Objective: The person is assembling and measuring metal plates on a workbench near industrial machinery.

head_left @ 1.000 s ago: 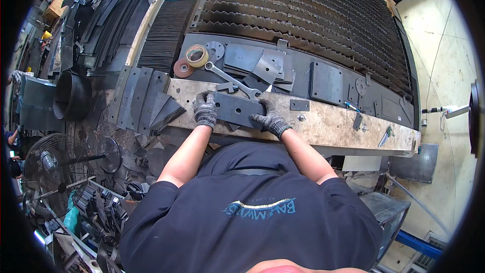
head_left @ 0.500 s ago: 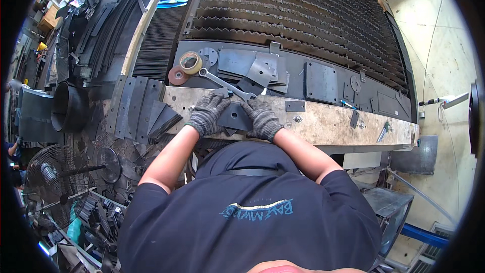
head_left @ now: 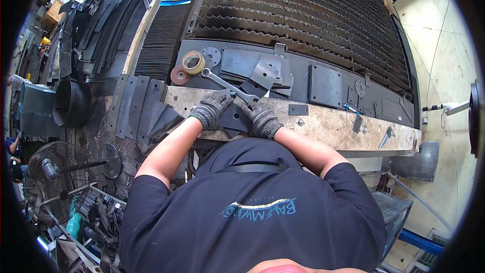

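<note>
Both my hands wear grey knit gloves. My left hand [head_left: 211, 110] is closed at the left edge of a dark metal plate [head_left: 236, 117] with a round hole, its fingertips close to a small dark piece [head_left: 233, 94]. My right hand [head_left: 263, 119] grips the plate's right edge, fingers pointing inward along it. The plate lies at the bench's near edge, partly under my fingers. Just beyond my hands rests a large combination wrench [head_left: 226, 84], one end by my right fingertips. How tightly each hand grips is hard to make out.
A tape roll [head_left: 193, 62], a reddish disc [head_left: 180, 75] and stacked plates [head_left: 242, 64] lie behind the wooden bench top [head_left: 323, 117]. Overlapping plates [head_left: 136, 106] sit at left. Farther back is a bed of jagged slats [head_left: 303, 15]. A fan [head_left: 58, 182] stands lower left.
The whole view has shifted slightly. My fingers have moved a little around the plate and the small dark piece; the wrench and plate lie much as before.
</note>
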`<state>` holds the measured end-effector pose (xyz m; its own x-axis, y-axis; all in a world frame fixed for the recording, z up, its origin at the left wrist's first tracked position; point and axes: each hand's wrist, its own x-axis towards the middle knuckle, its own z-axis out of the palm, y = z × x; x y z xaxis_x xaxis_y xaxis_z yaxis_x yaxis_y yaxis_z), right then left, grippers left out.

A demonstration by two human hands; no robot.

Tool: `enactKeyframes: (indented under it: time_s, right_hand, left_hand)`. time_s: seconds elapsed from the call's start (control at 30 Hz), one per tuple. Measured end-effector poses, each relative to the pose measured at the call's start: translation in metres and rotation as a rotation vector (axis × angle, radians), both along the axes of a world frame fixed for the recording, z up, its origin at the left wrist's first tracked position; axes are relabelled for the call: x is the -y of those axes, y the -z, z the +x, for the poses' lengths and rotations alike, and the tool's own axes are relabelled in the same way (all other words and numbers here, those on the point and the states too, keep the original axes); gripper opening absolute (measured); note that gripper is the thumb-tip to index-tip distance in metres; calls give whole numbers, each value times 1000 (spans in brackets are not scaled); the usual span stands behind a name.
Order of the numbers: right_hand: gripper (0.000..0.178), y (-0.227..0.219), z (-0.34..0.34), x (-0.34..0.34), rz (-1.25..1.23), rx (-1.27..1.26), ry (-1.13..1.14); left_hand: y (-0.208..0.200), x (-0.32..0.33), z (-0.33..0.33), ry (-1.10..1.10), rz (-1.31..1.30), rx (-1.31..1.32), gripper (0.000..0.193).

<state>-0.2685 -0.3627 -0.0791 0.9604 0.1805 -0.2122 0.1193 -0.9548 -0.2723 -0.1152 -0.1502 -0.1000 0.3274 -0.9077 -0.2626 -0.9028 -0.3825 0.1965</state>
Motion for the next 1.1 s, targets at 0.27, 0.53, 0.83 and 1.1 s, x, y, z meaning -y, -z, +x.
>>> enactKeyframes:
  time_s: [0.27,0.53,0.83,1.1]
  right_hand:
    - [110,14,-6,13,117,102,-32]
    - [114,5,-4,18,82,-51,7]
    - [109,35,-32,43,223,161,-69]
    - [90,44,-106,114,313,414,221]
  left_hand:
    - [-24,3,2,-18,39,-92,105]
    - [-25,12,-5,-37,110,-69,109]
    - [-61,27,-53,-93,121,30,100]
    - [-58,66,-108,-376,310,75,93]
